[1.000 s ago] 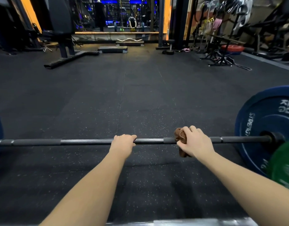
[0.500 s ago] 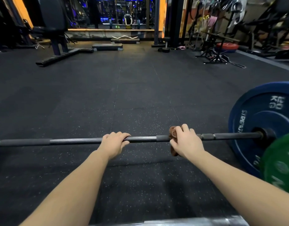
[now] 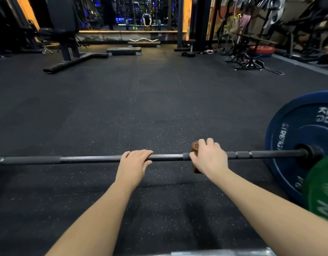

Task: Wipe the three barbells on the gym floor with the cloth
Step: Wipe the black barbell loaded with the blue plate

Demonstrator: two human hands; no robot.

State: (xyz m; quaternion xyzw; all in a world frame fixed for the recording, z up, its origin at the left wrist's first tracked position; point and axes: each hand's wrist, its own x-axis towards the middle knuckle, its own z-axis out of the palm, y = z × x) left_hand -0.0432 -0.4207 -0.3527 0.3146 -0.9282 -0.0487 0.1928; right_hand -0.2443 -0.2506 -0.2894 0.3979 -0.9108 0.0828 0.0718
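Lying across the view from left to right on the gym floor [image 3: 141,108], 1 barbell [image 3: 89,159] is presenting its long axis square to both forearms, with its right end carrying a blue plate [image 3: 298,135] that is standing just behind a green plate [image 3: 322,191]. The right hand [image 3: 209,157] is gripping the brown cloth [image 3: 195,146], fingers curled over it and bunching it round the shaft where the dark sleeve is meeting the bright knurled section. The left hand [image 3: 133,165] is resting on that knurled section, fingers curved over the top and thumb on the near side, apparently steadying the bar. Uncovered shaft is running both ways from the cloth: towards the blue plate on the right, towards the left hand on the other side. The right hand is therefore the working hand, and any stroke is likely having to travel along the bar, not across it.
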